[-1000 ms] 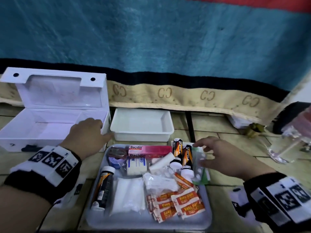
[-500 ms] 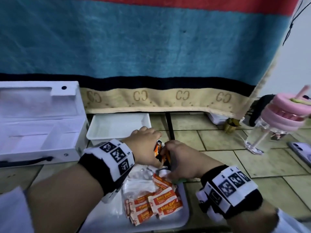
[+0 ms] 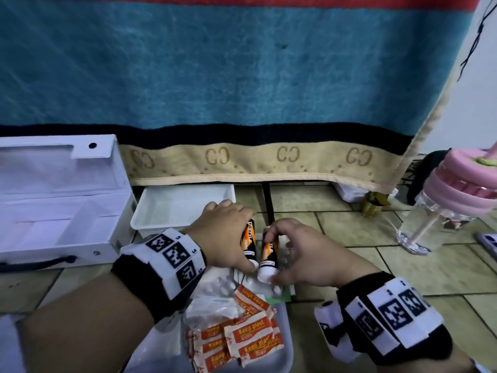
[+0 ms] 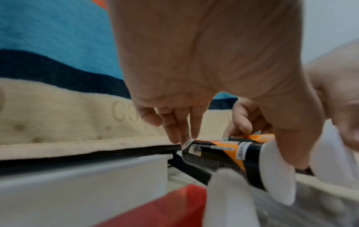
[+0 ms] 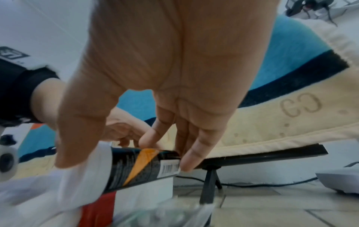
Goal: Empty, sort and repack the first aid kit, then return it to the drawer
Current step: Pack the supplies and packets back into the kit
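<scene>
Two orange-and-black tubes with white caps are held just above the far end of the grey tray (image 3: pixel 285 354). My left hand (image 3: pixel 238 238) grips the left tube (image 3: pixel 248 242) lengthwise, fingers at its far end and thumb on the cap (image 4: pixel 277 173). My right hand (image 3: pixel 279 254) holds the right tube (image 3: pixel 267 255) the same way, with its thumb on the cap and its fingers (image 5: pixel 186 164) at the barcode end. Orange plaster packets (image 3: pixel 247 337) and clear bags lie in the tray. The white first aid box (image 3: pixel 53 211) stands open at the left.
An empty white tub (image 3: pixel 183 205) sits behind the tray, beside the box. A red carton (image 4: pixel 165 207) lies under the tubes. At the right stand a clear bottle with a pink lid (image 3: pixel 443 211) and a phone (image 3: pixel 489 240). A striped blanket hangs behind.
My left hand left the box and my right hand left the blister pack. Both closed on the two tubes and have drawn them slightly apart.
</scene>
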### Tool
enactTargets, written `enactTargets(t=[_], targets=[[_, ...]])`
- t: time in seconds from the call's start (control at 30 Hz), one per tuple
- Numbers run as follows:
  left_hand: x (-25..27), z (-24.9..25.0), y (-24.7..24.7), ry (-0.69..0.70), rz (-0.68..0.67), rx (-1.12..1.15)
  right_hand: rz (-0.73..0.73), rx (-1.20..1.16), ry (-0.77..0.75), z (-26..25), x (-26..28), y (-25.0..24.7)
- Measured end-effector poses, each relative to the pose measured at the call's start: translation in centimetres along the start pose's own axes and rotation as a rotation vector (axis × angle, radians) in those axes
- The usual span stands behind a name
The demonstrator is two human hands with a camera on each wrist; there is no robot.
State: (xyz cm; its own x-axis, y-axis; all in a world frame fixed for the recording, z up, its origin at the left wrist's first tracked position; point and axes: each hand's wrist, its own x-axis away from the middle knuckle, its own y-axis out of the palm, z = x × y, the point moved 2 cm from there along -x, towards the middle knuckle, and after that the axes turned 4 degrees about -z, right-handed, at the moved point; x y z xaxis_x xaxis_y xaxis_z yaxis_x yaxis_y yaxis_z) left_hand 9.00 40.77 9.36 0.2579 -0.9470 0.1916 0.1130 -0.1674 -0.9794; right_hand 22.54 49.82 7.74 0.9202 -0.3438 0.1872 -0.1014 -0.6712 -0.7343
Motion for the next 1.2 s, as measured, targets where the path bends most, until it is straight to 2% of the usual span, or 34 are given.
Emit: enactTargets(t=[0.2, 0.33, 0.5, 0.7, 0.8, 0.9, 1.1, 1.2], targets=[[3.8, -2.0, -2.9, -0.073, 0.204, 0.140, 0.101, 0.033, -0.079, -1.9, -0.2, -2.6], [6.8, -5.5, -4.8, -0.162, 0.305, 0.185, 0.151, 0.055, -0.223, -5.9, -2.0, -2.2], [11.0, -12.8, -5.6, -0.274, 0.399, 0.193, 0.180, 0.028, -0.338, -12.5, -6.0, 0.7], [16.5, -24.7, -3.2, -0.381, 0.408, 0.236, 0.287, -0.073, -0.359, -21.6, -12.9, 8.3], [18.1, -30.9, -1.6, -0.472, 0.380, 0.254, 0.340, -0.184, -0.284, -25.3, -16.6, 12.9], [18.8, -35.0, 0.2, -0.526, 0.265, 0.153, 0.260, -0.395, -0.110, -28.2, -19.5, 17.0], [18.3, -36.4, 2.6, -0.444, 0.157, 0.099, 0.140, -1.089, 0.125, -29.2, -23.5, 22.4], [18.0, -37.0, 3.4, -0.460, 0.113, 0.084, 0.102, -1.226, 0.210, -28.8, -24.3, 22.6]])
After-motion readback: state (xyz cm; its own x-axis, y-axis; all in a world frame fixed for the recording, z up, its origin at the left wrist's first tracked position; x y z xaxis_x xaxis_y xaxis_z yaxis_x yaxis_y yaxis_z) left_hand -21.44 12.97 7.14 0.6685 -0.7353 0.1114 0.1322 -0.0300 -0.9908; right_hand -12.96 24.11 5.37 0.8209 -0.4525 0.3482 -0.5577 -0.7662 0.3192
